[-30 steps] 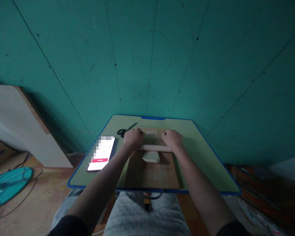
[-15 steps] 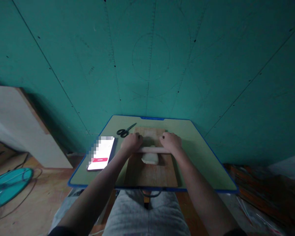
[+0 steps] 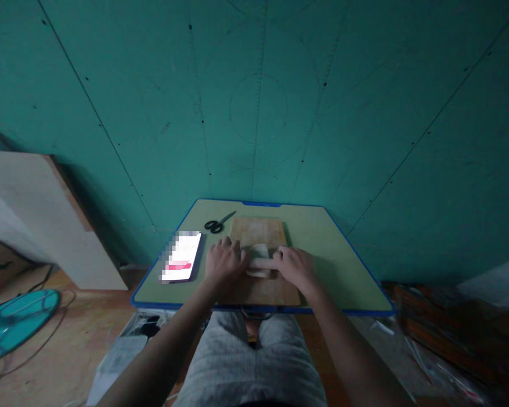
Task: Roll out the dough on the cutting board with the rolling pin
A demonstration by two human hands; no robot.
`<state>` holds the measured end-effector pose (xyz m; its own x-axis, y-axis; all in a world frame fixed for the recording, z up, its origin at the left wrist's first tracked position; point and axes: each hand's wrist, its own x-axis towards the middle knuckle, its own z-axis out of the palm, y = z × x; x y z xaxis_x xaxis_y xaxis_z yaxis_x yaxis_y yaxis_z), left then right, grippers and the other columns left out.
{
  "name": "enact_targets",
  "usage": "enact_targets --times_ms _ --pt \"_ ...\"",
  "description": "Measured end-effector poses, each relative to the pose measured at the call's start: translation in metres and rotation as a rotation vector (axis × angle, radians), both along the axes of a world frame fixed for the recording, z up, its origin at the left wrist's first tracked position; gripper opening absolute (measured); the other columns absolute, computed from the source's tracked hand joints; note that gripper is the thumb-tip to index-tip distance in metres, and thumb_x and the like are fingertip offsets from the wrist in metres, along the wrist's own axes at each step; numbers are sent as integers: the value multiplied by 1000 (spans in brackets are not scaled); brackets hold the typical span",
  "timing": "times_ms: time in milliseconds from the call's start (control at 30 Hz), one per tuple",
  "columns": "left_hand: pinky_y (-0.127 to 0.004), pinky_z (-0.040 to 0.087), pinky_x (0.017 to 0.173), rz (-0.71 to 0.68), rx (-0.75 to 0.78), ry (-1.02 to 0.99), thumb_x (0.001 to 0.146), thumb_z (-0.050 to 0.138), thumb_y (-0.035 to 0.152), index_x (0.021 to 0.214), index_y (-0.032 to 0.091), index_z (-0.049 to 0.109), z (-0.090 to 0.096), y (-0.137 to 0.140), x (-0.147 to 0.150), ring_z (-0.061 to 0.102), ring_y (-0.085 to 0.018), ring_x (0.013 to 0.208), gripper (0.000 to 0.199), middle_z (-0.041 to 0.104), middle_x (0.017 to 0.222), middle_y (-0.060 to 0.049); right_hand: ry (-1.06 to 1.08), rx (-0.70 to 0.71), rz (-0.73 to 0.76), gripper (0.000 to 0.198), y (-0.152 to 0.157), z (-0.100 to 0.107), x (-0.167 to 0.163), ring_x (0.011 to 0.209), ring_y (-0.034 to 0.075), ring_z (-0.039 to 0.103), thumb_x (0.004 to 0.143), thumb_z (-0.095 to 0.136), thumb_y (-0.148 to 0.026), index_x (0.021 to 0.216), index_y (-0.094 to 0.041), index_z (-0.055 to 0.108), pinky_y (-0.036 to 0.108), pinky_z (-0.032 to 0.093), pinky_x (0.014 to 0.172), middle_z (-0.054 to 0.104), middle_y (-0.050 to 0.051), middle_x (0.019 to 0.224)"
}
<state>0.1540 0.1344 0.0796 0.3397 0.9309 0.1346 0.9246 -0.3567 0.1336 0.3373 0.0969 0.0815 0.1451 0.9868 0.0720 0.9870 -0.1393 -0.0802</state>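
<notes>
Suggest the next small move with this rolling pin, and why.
I'd probably ease the rolling pin away from the person with even pressure. It lies across the pale, dough-like slab on the wooden board; more of the slab shows on its far side than its near side, and the left hand and right hand are at its opposite ends.

Scissors (image 3: pixel 214 226) here, black-handled, lying by the table's (image 3: pixel 331 249) far left corner, blades aimed towards the far edge! Down the left edge, a phone (image 3: pixel 183 257), screen aglow. Beyond the far edge, a green wall (image 3: pixel 254 124), scribbled with lines; out past the left edge, a pale panel (image 3: pixel 63 220) and a teal oval object (image 3: pixel 21 325) on the floor (image 3: pixel 89 322).
</notes>
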Motion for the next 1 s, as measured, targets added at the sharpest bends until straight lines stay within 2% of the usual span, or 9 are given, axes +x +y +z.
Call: enact_targets --times_ms 233,333,533,700,800,1000 --pt "-39 41 78 2 130 44 95 31 34 94 18 64 -5 -23 -6 56 -27 93 37 62 96 -12 -37 60 -2 38 -28 -8 -10 82 19 66 95 33 -33 88 -22 69 28 39 68 73 8 91" --pt "-39 41 79 -20 153 28 96 29 35 95 20 64 -11 -30 -10 55 -27 96 38 63 101 -12 -36 117 35 36 -36 -12 -12 86 18 62 96 33 -31 86 -21 67 27 36 68 71 7 91" --pt "-40 42 92 -68 168 -50 97 30 35 111 22 62 -23 -44 -20 49 -27 117 37 59 125 -9 -52 243 113 34 -55 -20 -13 92 20 52 98 31 -31 84 -22 61 30 32 74 63 6 90" --pt "-41 39 102 -137 159 -81 97 32 36 131 20 51 -29 -53 -28 43 -29 126 42 56 131 -10 -58 265 177 31 -70 -26 -14 90 22 48 98 34 -34 91 -22 61 33 30 77 60 7 93" --pt "-44 36 105 -153 172 -59 96 33 38 131 19 51 -23 -51 -27 42 -30 127 44 55 133 -10 -38 267 163 30 -70 -28 -13 90 21 48 98 34 -34 92 -21 60 32 30 77 58 7 94" --pt "-45 39 98 -122 196 -27 96 34 39 121 23 59 -11 -35 -15 48 -31 121 39 61 123 -10 -54 248 91 24 -47 -21 -8 90 20 50 96 35 -28 89 -20 57 30 32 76 59 7 93"
